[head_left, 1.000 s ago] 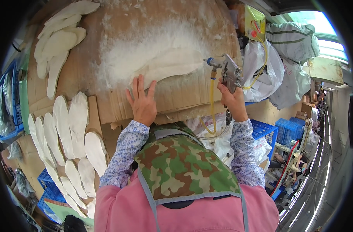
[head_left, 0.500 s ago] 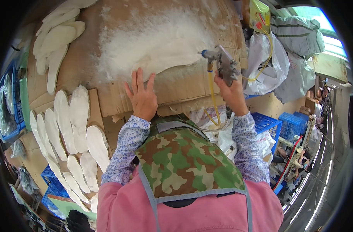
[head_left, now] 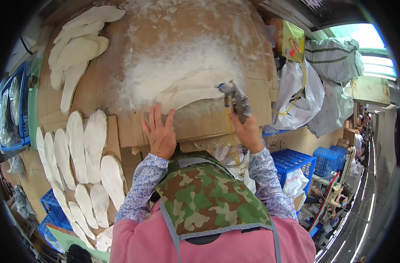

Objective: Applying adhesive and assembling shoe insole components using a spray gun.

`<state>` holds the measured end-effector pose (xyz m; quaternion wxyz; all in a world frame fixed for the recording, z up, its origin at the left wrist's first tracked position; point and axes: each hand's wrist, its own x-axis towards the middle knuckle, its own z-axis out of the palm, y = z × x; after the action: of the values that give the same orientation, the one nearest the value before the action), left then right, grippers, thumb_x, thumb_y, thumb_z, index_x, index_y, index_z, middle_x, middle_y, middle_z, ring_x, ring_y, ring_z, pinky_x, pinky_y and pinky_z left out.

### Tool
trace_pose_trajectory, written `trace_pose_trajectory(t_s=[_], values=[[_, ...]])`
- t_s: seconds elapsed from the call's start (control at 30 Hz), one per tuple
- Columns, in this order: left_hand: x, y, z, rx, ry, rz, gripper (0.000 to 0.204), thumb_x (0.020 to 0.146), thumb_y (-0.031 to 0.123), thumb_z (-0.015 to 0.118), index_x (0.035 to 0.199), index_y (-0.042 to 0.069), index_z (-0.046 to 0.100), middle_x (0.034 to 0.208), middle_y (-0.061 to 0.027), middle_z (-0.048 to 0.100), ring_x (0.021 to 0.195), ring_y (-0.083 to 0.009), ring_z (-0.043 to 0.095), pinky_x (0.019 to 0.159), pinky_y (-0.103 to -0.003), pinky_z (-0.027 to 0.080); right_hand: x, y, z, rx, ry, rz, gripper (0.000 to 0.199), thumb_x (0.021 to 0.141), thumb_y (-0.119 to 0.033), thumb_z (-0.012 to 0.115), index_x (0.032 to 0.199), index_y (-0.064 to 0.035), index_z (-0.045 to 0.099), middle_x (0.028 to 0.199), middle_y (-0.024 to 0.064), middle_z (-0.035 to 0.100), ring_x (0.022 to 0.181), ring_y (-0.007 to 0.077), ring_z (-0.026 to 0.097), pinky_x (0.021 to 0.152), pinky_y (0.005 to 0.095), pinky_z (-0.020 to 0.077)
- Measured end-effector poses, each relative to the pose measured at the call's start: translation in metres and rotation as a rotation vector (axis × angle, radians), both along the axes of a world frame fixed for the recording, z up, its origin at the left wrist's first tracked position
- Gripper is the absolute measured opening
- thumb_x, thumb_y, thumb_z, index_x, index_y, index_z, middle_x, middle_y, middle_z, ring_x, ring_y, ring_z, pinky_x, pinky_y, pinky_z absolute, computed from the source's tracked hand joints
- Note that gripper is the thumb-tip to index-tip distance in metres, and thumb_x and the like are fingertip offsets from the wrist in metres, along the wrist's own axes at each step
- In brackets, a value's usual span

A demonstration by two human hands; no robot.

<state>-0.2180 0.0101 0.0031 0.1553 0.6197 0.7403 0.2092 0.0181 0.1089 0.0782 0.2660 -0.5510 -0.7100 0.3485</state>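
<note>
Overspray is the main risk as things stand: the right hand (head_left: 248, 131) has its grip closed around a metal spray gun (head_left: 236, 98) whose nozzle points left at the white sole-shaped piece (head_left: 195, 94) lying near the middle of the cardboard-covered tabletop (head_left: 121, 87). The left hand (head_left: 160, 133) lies flat and open, fingers spread, holding nothing and pressing the cardboard just below that piece's near end. In my judgement its fingertips sit close enough to the nozzle's line that a wide sweep could coat them. If the palm lifts, the light piece could shift or curl under the air blast and take an uneven coat.

A yellow hose (head_left: 230, 131) drops from the gun past the front edge of the tabletop, close to the right wrist. It could snag on that edge or drag over the piece.

White residue (head_left: 173, 65) is caked thickly around and behind the piece, so a freshly coated piece might stick to it.

Other white pieces lie well apart: a heap (head_left: 77, 48) at the far left corner and rows (head_left: 83, 149) along the near left edge. Blue crates (head_left: 296, 160) and pale sacks (head_left: 296, 96) stand off the right edge, clear of the gun.
</note>
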Motion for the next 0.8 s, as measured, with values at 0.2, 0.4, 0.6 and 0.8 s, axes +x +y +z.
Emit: trace_pose_trajectory(t_s=[0.2, 0.4, 0.6, 0.8], values=[[-0.004, -0.008, 0.0, -0.012, 0.004, 0.023, 0.061, 0.079, 0.002, 0.055, 0.137, 0.016, 0.042, 0.15, -0.0141, 0.021, 0.139, -0.0363, 0.017, 0.11, -0.058, 0.012, 0.021, 0.01, 0.007, -0.048, -0.012, -0.065, 0.022, 0.089, -0.013, 0.061, 0.105, 0.0012, 0.059, 0.089, 0.0115, 0.067, 0.077, 0.0169, 0.06, 0.071, 0.0313, 0.048], [-0.006, -0.01, -0.003, 0.021, -0.006, 0.051, 0.056, 0.079, 0.003, 0.053, 0.134, 0.014, 0.045, 0.148, -0.0139, 0.026, 0.138, -0.0354, 0.019, 0.108, -0.059, 0.012, -0.006, -0.008, 0.013, -0.146, 0.009, 0.035, 0.019, 0.09, -0.009, 0.059, 0.106, 0.0016, 0.06, 0.089, 0.0038, 0.064, 0.08, 0.0096, 0.056, 0.073, 0.026, 0.0469], [-0.01, -0.014, -0.007, 0.016, 0.01, 0.073, 0.059, 0.078, 0.003, 0.055, 0.135, 0.015, 0.045, 0.147, -0.0125, 0.027, 0.138, -0.0343, 0.02, 0.108, -0.059, 0.014, -0.041, -0.023, 0.013, -0.151, 0.048, 0.173, 0.018, 0.088, -0.009, 0.062, 0.101, 0.0018, 0.058, 0.08, 0.0118, 0.063, 0.07, 0.0178, 0.056, 0.067, 0.0306, 0.0466], [-0.009, -0.015, -0.008, 0.024, -0.009, 0.09, 0.059, 0.077, 0.003, 0.055, 0.133, 0.015, 0.047, 0.145, -0.0126, 0.029, 0.138, -0.0342, 0.02, 0.108, -0.059, 0.013, -0.066, -0.035, 0.016, -0.22, 0.03, 0.308, 0.02, 0.087, -0.009, 0.061, 0.103, 0.0002, 0.053, 0.076, 0.0155, 0.059, 0.066, 0.0276, 0.055, 0.066, 0.0333, 0.0457]])
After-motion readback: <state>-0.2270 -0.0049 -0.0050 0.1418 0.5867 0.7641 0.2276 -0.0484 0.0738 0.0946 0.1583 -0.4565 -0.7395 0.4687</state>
